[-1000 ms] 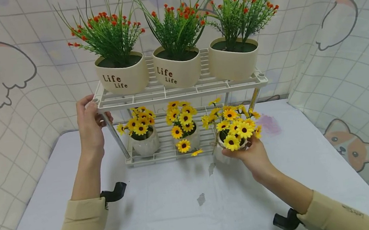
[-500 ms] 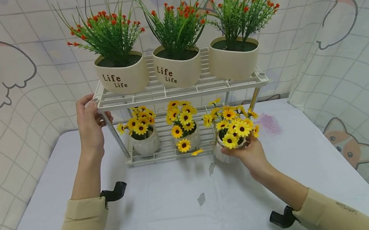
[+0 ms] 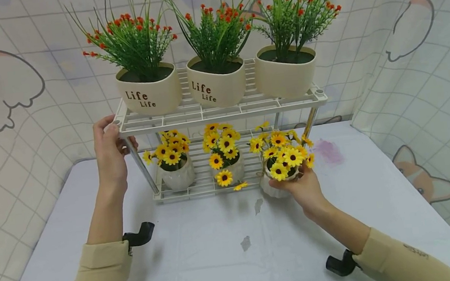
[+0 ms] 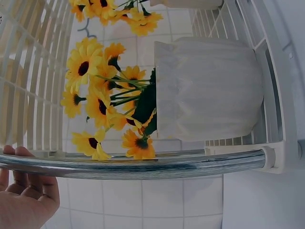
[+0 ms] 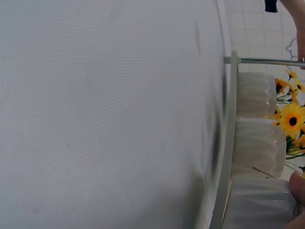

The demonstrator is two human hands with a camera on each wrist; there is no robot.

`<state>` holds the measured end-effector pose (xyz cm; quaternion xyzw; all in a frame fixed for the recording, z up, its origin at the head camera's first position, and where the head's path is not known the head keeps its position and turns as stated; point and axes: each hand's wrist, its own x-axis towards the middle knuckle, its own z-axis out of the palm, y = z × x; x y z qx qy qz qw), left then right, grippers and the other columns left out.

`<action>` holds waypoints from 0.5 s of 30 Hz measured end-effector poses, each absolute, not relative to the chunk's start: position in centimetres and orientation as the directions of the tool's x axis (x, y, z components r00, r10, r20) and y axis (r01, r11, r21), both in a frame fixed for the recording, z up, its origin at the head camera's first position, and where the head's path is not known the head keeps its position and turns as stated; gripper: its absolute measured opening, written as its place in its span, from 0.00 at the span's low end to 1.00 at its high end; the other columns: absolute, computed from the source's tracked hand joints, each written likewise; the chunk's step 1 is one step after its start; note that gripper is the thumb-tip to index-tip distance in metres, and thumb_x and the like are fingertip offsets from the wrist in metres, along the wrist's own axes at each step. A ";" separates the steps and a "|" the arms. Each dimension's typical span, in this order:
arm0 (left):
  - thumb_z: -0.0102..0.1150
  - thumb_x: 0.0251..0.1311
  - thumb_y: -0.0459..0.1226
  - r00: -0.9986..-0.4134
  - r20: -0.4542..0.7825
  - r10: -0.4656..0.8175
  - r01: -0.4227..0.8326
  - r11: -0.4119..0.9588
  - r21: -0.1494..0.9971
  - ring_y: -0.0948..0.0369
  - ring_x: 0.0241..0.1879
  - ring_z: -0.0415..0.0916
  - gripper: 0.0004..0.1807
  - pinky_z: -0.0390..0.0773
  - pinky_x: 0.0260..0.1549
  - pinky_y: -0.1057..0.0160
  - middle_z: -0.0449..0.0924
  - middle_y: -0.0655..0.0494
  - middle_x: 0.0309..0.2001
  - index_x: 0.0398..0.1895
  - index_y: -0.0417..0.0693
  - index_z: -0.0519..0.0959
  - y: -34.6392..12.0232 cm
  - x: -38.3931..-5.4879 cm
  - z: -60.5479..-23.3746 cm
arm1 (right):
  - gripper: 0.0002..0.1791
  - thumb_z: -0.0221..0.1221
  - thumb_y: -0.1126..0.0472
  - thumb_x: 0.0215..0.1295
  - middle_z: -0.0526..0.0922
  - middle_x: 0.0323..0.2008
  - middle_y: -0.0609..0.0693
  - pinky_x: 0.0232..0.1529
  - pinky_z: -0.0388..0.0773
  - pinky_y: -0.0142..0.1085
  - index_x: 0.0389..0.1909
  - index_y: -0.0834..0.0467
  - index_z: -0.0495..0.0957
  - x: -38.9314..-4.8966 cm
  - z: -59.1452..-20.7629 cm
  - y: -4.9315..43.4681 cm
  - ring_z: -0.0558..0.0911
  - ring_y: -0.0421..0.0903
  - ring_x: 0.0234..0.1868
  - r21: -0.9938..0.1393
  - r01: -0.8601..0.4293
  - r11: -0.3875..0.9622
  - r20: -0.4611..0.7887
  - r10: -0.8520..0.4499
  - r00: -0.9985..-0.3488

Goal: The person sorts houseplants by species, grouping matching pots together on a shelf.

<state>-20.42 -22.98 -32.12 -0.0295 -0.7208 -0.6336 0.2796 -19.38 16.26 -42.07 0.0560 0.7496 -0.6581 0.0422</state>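
A white two-tier wire rack point(image 3: 222, 118) stands on the table. My left hand point(image 3: 109, 157) holds its upper left front corner; in the left wrist view the fingers point(image 4: 33, 183) curl by the metal post point(image 4: 143, 167). At the lower tier's right end, my right hand point(image 3: 306, 189) grips the rim of a white ribbed flowerpot point(image 3: 273, 189) with yellow daisy-like flowers point(image 3: 282, 157). In the right wrist view this pot point(image 5: 259, 207) sits at the lower tier's front edge. Two matching pots, one left point(image 3: 177, 177) and one middle point(image 3: 234, 170), stand beside it.
Three larger cream planters with red-flowered greenery, left point(image 3: 154, 97), middle point(image 3: 219, 86) and right point(image 3: 286, 77), fill the upper tier above the hands. A tiled-pattern curtain point(image 3: 409, 89) closes off the back and sides. White cloth point(image 3: 204, 252) covers the table.
My right hand and its flowerpot have shifted slightly left, and the pot's flowers have swung a little leftward. The left hand and the rack have stayed still.
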 end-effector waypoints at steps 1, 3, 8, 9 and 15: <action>0.34 0.78 0.49 -0.843 0.440 -0.311 0.397 0.194 0.897 0.55 0.33 0.71 0.19 0.67 0.40 0.60 0.73 0.51 0.34 0.65 0.56 0.65 -23.0 -20.4 -32.1 | 0.58 0.77 0.62 0.56 0.58 0.76 0.58 0.73 0.58 0.51 0.80 0.56 0.48 -19.5 -42.1 16.3 0.58 0.57 0.76 -0.982 0.137 0.129 -0.134 0.032 -0.990; 0.34 0.78 0.49 -0.843 0.440 -0.310 0.397 0.195 0.897 0.55 0.33 0.71 0.20 0.67 0.40 0.60 0.73 0.51 0.34 0.65 0.55 0.65 -22.9 -20.4 -32.1 | 0.58 0.77 0.62 0.55 0.58 0.76 0.58 0.73 0.58 0.51 0.80 0.57 0.49 -19.6 -42.1 16.2 0.57 0.57 0.76 -0.982 0.131 0.134 -0.127 0.037 -0.991; 0.35 0.78 0.49 -0.840 0.445 -0.312 0.401 0.197 0.895 0.56 0.33 0.71 0.21 0.68 0.40 0.60 0.73 0.52 0.34 0.66 0.54 0.65 -23.0 -20.4 -32.1 | 0.56 0.77 0.62 0.56 0.60 0.75 0.57 0.72 0.60 0.51 0.79 0.59 0.51 -20.0 -42.4 16.1 0.58 0.56 0.75 -0.986 0.106 0.132 -0.101 0.046 -0.994; 0.35 0.78 0.49 -0.839 0.446 -0.312 0.402 0.196 0.894 0.56 0.33 0.71 0.21 0.68 0.40 0.60 0.73 0.52 0.34 0.66 0.54 0.65 -23.0 -20.4 -32.1 | 0.55 0.77 0.62 0.56 0.60 0.74 0.57 0.72 0.60 0.51 0.79 0.59 0.52 -20.1 -42.5 16.1 0.58 0.56 0.75 -0.987 0.098 0.126 -0.092 0.048 -0.995; 0.34 0.78 0.49 -0.846 0.436 -0.308 0.396 0.186 0.899 0.56 0.33 0.70 0.21 0.69 0.41 0.61 0.73 0.52 0.34 0.67 0.55 0.64 -23.1 -20.4 -32.1 | 0.56 0.76 0.63 0.57 0.58 0.75 0.57 0.73 0.56 0.49 0.78 0.59 0.49 -20.0 -43.2 15.8 0.57 0.53 0.76 -0.991 0.070 0.111 -0.062 0.070 -0.996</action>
